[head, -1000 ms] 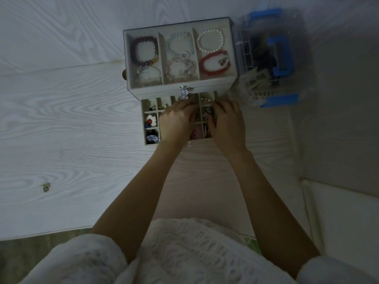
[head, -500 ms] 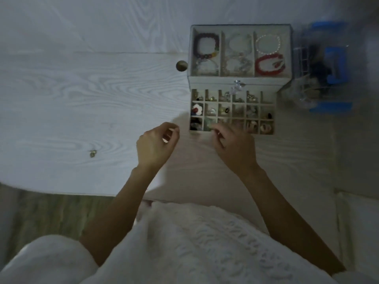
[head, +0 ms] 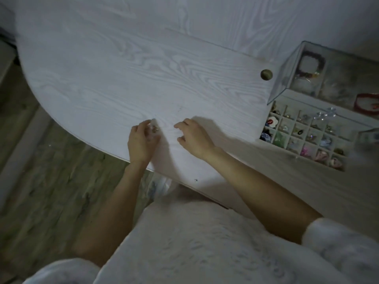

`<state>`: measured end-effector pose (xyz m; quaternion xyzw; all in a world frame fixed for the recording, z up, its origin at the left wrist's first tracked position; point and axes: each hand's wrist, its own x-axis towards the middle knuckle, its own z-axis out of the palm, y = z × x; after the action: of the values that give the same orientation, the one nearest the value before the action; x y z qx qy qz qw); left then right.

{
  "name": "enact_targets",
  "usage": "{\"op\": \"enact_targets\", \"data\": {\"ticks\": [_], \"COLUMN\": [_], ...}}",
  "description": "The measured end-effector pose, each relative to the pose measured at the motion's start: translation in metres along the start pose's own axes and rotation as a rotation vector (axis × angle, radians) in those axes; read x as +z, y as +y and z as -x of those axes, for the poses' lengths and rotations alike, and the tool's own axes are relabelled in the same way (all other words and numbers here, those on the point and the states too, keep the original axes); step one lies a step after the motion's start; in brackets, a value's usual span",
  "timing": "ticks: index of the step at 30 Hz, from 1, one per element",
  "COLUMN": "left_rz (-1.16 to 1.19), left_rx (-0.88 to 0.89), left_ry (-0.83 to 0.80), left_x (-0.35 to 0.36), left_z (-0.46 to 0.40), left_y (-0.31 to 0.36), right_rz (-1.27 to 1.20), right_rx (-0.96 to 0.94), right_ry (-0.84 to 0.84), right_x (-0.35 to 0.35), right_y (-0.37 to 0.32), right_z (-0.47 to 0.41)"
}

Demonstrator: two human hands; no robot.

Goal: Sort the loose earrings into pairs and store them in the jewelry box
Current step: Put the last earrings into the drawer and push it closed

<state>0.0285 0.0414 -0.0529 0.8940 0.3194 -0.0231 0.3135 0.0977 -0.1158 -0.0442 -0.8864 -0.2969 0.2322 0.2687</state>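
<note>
Meanwhile, near the table's (head: 143, 68) front edge, the left hand (head: 141, 143) is pinching a small earring (head: 154, 129); the right hand (head: 194, 138), fingers loosely spread and holding nothing, is hovering beside it, the jewelry box (head: 307, 138) lying well off rightward.

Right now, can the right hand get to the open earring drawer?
Probably yes: the right hand hovers over bare table, holding nothing, and nothing lies between it and the earring drawer to its right.

Left hand (head: 141, 143) is curled, fingertips pinched together; right hand (head: 194, 138) hovers loosely curled (holding nothing), both arms outstretched.
</note>
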Motion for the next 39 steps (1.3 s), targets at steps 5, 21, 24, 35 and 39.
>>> {"op": "enact_targets", "data": {"ticks": [5,21,24,35,39], "left_rz": [-0.016,0.204,0.195,0.124,0.118], "left_rx": [0.08,0.06,0.078,0.259,0.37], "left_ry": [-0.021,-0.002,-0.008,-0.27,-0.35], "left_x": [-0.005,-0.013,-0.012,0.013,0.029], "left_z": [-0.004,-0.01,-0.01,0.008,0.016], "left_y": [-0.012,-0.019,-0.019,0.019,0.054], "right_rz": [-0.076,0.027,0.071,0.049,-0.071], "right_rx": [-0.01,0.004,-0.016,0.047,0.204], "right_ry": [-0.008,-0.052,-0.066,0.141,0.267], "right_x": [0.019,0.021,0.019,0.004,-0.008], "right_y": [-0.028,-0.045,-0.045,-0.004,0.027], "right_z": [-0.039,-0.055,-0.054,0.005,0.055]}}
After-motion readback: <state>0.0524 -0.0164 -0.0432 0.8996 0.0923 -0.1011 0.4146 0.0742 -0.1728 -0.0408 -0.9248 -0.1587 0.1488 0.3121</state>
